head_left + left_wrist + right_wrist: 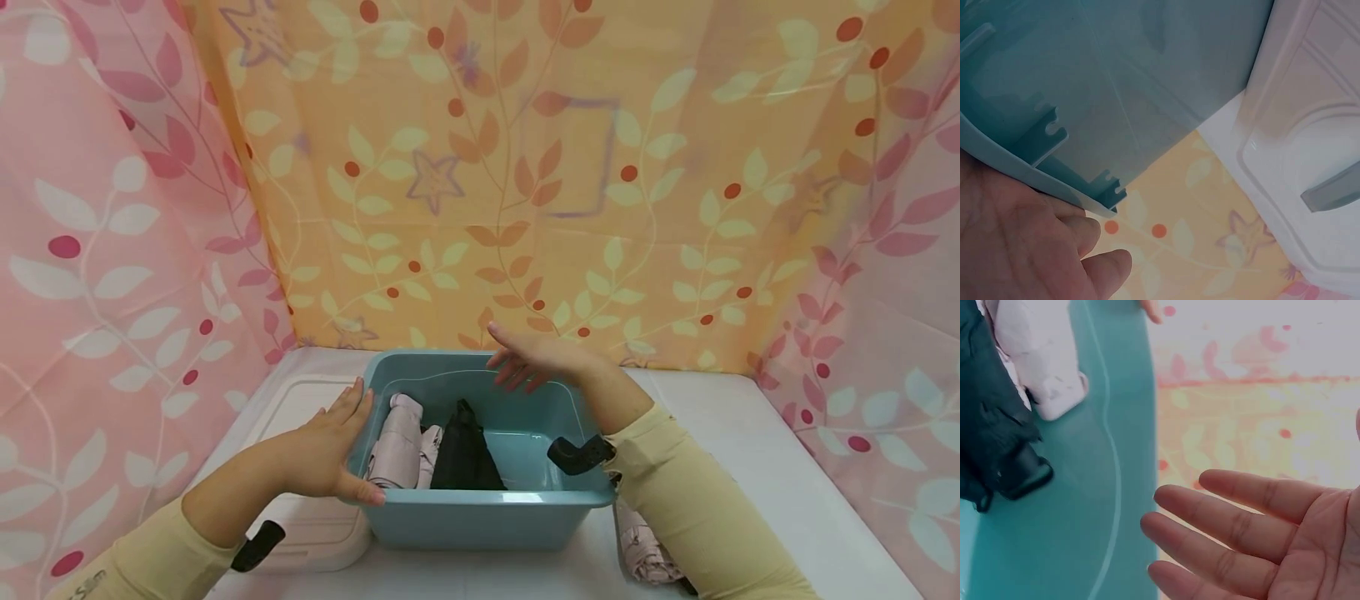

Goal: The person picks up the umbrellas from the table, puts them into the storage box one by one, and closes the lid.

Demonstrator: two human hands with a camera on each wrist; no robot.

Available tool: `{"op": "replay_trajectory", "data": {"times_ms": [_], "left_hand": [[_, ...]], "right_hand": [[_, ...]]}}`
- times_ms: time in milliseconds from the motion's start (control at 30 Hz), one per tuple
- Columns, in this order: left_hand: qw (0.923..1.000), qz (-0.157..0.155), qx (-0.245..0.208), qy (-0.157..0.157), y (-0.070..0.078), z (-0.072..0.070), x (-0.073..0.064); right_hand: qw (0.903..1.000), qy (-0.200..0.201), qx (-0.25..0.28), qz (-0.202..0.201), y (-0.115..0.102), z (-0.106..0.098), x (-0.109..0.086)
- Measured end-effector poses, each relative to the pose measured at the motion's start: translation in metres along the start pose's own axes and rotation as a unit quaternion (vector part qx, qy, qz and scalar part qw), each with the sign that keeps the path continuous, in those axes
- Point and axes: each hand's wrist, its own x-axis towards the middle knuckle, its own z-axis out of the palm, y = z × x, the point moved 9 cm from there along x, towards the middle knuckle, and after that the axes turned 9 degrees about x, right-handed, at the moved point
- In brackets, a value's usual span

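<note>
A blue-green plastic bin [472,521] stands on the table. My left hand [330,442] rests on its left rim, fingers straight and thumb at the front corner; in the left wrist view the fingers [1094,234] lie along the rim's outer edge. My right hand [543,358] is held over the bin's far right side, fingers extended and holding nothing. Inside, on the left, lie a pale pink rolled bundle [397,446] and a black bundle [465,454] with a loop at its end, both looking like folded umbrellas. A narrow strip of pink fabric [427,454] shows between them.
A white lid [300,533] lies left of the bin, partly behind my left arm. Right of the bin, a crumpled pink bundle [648,550] is partly hidden by my right sleeve. Patterned cloth walls [510,250] enclose the white table [810,500] at back and sides.
</note>
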Motion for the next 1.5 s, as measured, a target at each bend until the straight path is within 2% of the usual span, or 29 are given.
{"op": "replay_trajectory", "data": {"times_ms": [300,533,767,1033,1233,1500], "left_hand": [[1.0,0.002,0.006,0.002,-0.001,0.001,0.0],[1.0,0.003,0.001,-0.001,0.0,0.0,0.0],[1.0,0.002,0.004,-0.001,0.0,0.0,0.0],[1.0,-0.004,0.004,-0.005,0.0,0.002,0.0],[1.0,-0.006,0.002,-0.007,-0.002,0.003,0.001],[0.9999,-0.007,-0.006,-0.011,-0.001,0.003,0.001]], "right_hand": [[0.9982,0.038,-0.024,-0.039,0.001,-0.041,-0.033],[0.9957,0.075,-0.025,-0.049,0.019,-0.071,-0.062],[0.9923,0.103,-0.027,-0.062,0.037,-0.093,-0.09],[0.9915,0.122,-0.03,-0.033,0.075,-0.113,-0.117],[0.9903,0.138,-0.013,0.008,0.117,-0.125,-0.133],[0.9888,0.141,0.018,0.045,0.171,-0.124,-0.147]]}}
